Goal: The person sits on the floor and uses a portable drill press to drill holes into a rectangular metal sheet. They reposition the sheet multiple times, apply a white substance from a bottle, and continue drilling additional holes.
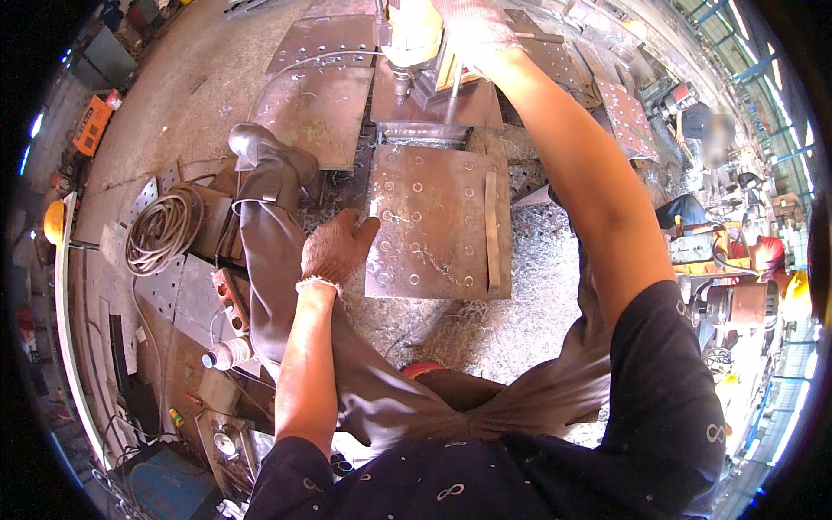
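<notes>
My left hand (336, 250), in a brown knit glove, rests on my knee beside the left edge of a rusty steel plate (438, 224) marked with several circles. It pinches a small white piece of chalk (375, 206) at the plate's edge. My right hand (475, 30), in a white glove, reaches far forward and grips the handle of a yellow drill machine (412, 39) standing on another plate (433, 102). A flat steel bar (491, 230) lies along the marked plate's right side.
Metal shavings (529, 295) cover the floor around the plates. More drilled plates (316, 104) lie behind. A coiled hose (160, 227), a socket block (232, 299) and a plastic bottle (227, 354) sit at left. Another person (706, 130) works at far right.
</notes>
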The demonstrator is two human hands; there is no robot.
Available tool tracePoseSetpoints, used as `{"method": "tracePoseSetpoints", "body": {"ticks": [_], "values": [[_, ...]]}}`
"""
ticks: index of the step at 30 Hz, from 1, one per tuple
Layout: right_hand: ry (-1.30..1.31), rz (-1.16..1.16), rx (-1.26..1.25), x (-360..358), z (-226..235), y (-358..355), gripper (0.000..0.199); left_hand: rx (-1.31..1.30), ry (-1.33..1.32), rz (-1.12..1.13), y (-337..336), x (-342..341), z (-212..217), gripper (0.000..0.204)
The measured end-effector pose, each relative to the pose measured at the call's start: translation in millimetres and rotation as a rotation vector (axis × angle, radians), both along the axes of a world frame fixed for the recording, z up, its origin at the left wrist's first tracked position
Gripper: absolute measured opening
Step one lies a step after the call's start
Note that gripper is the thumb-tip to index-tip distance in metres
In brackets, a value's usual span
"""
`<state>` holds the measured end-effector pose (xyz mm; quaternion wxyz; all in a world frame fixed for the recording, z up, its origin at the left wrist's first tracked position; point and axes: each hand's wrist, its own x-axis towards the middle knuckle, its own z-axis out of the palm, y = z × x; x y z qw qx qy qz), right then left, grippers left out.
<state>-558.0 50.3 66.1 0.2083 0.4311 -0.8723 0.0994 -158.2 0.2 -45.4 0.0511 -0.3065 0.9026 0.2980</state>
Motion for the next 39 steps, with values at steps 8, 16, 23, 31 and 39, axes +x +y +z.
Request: {"method": "tracePoseSetpoints", "body": {"ticks": [8,16,23,31,39], "values": [[-0.039,-0.128,-0.517,22.6,-15.4,91.0,0.042,0.028,-0.001,-0.086,11.9,-16.9,-2.3,0.067],[-0.834,-0.708,-0.024,156.7,-220.0,276.5,0.073,0.042,-0.118,-0.166,17.0,-22.3,1.8,0.063],[-0.924,-0.820,0.087,257.1,-282.2,303.9,0.063,-0.023,-0.037,-0.112,19.2,-18.0,-1.2,0.055],[-0.877,-0.526,0.087,248.2,-280.0,283.3,0.043,-0.046,0.044,-0.060,9.3,-11.2,-8.0,0.053],[-0.822,0.018,0.419,354.3,-315.3,330.1,0.049,0.006,0.042,-0.052,12.1,-13.4,5.0,0.057]]}}
